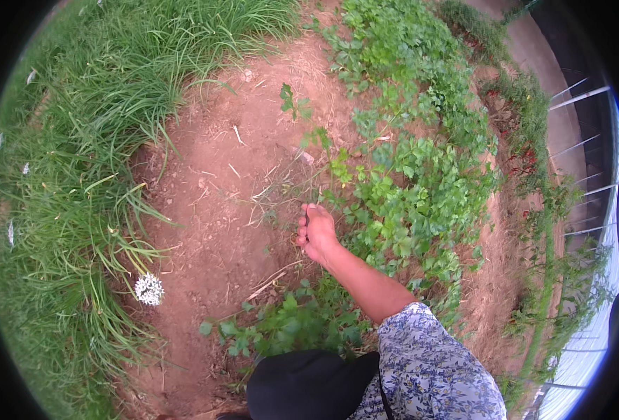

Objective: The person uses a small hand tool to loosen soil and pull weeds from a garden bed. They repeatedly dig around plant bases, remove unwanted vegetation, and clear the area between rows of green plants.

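My right hand reaches out over the soil at the left edge of a bed of leafy green plants that look like celery or parsley. Its fingers are curled round a thin dark object, mostly hidden in the fist, so I cannot tell its kind. Just beyond the fist lies a tangle of dry, greyish weed stems. A lone leafy stalk leans over the bare earth past them. My left hand is out of view.
Long-leaved chives crowd the left side, with a white flower head leaning over the reddish soil. More leafy plants grow close to my dark-clothed knee. On the right are red-fruited plants and metal poles.
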Demonstrator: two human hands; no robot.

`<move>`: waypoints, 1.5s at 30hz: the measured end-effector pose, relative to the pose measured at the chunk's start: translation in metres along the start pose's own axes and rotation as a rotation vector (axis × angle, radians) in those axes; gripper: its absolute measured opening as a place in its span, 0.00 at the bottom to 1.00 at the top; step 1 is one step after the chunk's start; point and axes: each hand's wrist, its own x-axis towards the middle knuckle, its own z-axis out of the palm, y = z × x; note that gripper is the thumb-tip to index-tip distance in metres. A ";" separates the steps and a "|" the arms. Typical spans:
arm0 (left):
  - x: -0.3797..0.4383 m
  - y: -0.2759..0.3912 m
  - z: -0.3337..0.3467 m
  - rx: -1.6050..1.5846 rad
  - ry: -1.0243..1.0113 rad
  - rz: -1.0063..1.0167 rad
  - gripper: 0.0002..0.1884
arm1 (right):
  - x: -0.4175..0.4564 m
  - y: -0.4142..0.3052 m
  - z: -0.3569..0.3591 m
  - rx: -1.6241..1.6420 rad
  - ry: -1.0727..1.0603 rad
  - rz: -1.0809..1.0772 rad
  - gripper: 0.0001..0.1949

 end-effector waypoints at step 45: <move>-0.002 0.058 -0.007 -0.403 -0.038 -0.010 0.15 | 0.111 0.064 -0.194 -1.132 0.546 -0.493 0.19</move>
